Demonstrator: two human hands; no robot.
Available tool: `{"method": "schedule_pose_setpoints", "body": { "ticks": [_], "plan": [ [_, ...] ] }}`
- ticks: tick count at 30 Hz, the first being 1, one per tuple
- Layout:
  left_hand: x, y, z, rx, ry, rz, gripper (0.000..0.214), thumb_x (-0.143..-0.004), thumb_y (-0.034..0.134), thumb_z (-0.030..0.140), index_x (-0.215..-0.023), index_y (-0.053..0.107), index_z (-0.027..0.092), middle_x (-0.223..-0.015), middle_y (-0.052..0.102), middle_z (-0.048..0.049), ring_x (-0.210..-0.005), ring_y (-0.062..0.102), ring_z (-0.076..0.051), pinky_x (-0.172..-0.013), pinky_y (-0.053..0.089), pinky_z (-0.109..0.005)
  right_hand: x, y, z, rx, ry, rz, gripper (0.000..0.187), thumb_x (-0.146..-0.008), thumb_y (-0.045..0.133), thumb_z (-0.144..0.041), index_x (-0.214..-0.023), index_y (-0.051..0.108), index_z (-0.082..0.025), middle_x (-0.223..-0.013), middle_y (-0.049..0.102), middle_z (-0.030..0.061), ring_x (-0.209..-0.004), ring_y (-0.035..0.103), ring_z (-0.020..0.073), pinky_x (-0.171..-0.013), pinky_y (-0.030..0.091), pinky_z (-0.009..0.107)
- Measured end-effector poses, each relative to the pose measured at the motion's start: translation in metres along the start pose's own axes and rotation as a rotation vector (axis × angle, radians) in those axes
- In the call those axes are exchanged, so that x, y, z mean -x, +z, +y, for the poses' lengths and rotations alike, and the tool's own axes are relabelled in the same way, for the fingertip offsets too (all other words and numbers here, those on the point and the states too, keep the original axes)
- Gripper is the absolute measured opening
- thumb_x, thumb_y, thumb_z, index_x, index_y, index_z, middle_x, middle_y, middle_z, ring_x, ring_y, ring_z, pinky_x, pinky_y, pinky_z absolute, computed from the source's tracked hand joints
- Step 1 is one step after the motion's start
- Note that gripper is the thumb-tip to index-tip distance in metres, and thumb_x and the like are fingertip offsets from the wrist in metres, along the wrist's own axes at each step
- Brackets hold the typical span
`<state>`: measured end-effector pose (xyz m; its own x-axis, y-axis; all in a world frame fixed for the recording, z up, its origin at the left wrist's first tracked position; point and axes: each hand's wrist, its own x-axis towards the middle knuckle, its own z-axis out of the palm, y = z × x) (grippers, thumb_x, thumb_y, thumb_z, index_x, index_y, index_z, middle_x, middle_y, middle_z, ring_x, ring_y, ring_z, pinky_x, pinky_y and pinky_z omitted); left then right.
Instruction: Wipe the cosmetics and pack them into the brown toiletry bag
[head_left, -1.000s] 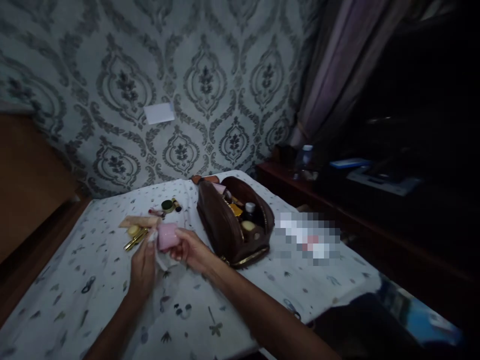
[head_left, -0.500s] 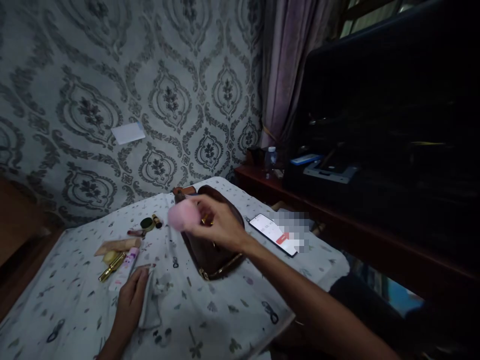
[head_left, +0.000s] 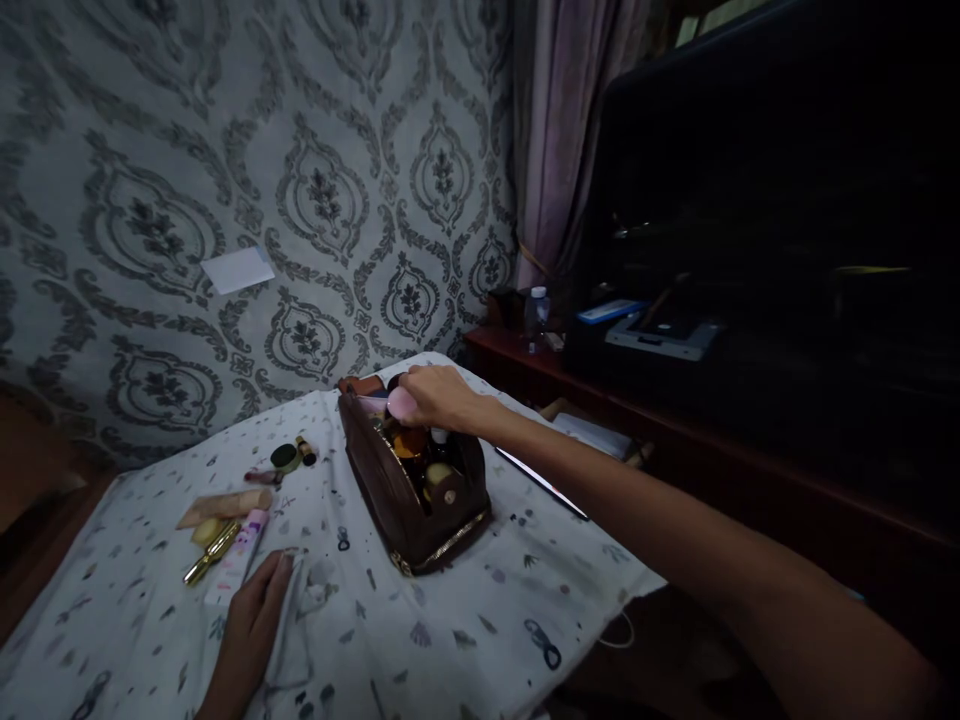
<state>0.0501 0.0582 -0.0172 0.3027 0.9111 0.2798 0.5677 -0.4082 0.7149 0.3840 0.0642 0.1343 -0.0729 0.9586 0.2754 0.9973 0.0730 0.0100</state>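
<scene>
Pinching a pink rounded container [head_left: 401,404] between the fingers [head_left: 414,380] of the right hand [head_left: 445,397], at the far part of the open mouth of a brown bag [head_left: 375,490]. Cannot tell whether holding it just above the rim or slightly below. Reaching in from the right with the forearm [head_left: 600,475] slanting over a phone [head_left: 546,487] and hiding most of it. Resting the left hand [head_left: 251,612] on the near side of the cloth-covered worktop [head_left: 427,665], with its fingers drawn together on a pale folded cloth [head_left: 289,640], just beside a pink-and-white tube [head_left: 238,555]. Can see inside the bag an amber item [head_left: 409,443], a white cap [head_left: 439,436] and a pale round lid [head_left: 439,474]. Can make out, left of the bag, a shiny gold tube [head_left: 211,555] by a yellowish pot [head_left: 208,531] and a beige packet [head_left: 223,506]; farther back, a reddish tube [head_left: 264,476] and a dark green jar [head_left: 285,458] beside a small gold-and-black tube [head_left: 305,450].
</scene>
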Motion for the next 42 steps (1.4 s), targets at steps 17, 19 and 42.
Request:
{"method": "schedule_pose_setpoints", "body": {
  "ticks": [17, 19, 42],
  "plan": [
    [-0.003, 0.000, -0.011, 0.006, -0.028, -0.102, 0.045, -0.085, 0.050, 0.061, -0.077, 0.063, 0.019, -0.077, 0.067, -0.0024, -0.078, 0.064, -0.022, -0.071, 0.054, -0.027, -0.025, 0.010, -0.012, 0.157, -0.190, -0.225, 0.038, -0.090, 0.054, -0.041, -0.102, 0.073, -0.011, -0.108, 0.072, 0.0168, -0.105, 0.064, 0.0282, -0.087, 0.037, 0.036],
    [-0.003, 0.000, -0.012, 0.012, -0.025, -0.112, 0.045, -0.085, 0.049, 0.061, -0.077, 0.063, 0.019, -0.077, 0.066, -0.0025, -0.078, 0.064, -0.022, -0.070, 0.053, -0.026, -0.024, 0.006, -0.012, 0.162, -0.207, -0.247, 0.037, -0.092, 0.053, -0.041, -0.101, 0.073, -0.012, -0.107, 0.073, 0.0158, -0.104, 0.065, 0.0280, -0.086, 0.037, 0.036],
    [-0.003, -0.001, -0.001, 0.044, -0.056, -0.135, 0.048, -0.086, 0.046, 0.063, -0.071, 0.057, 0.019, -0.067, 0.055, 0.0004, -0.067, 0.053, -0.017, -0.060, 0.045, -0.023, 0.001, 0.018, 0.001, 0.021, -0.412, -0.215, 0.045, -0.070, 0.080, -0.026, -0.111, 0.065, -0.014, -0.109, 0.068, 0.0135, -0.104, 0.057, 0.0302, -0.085, 0.037, 0.036]
  ]
}}
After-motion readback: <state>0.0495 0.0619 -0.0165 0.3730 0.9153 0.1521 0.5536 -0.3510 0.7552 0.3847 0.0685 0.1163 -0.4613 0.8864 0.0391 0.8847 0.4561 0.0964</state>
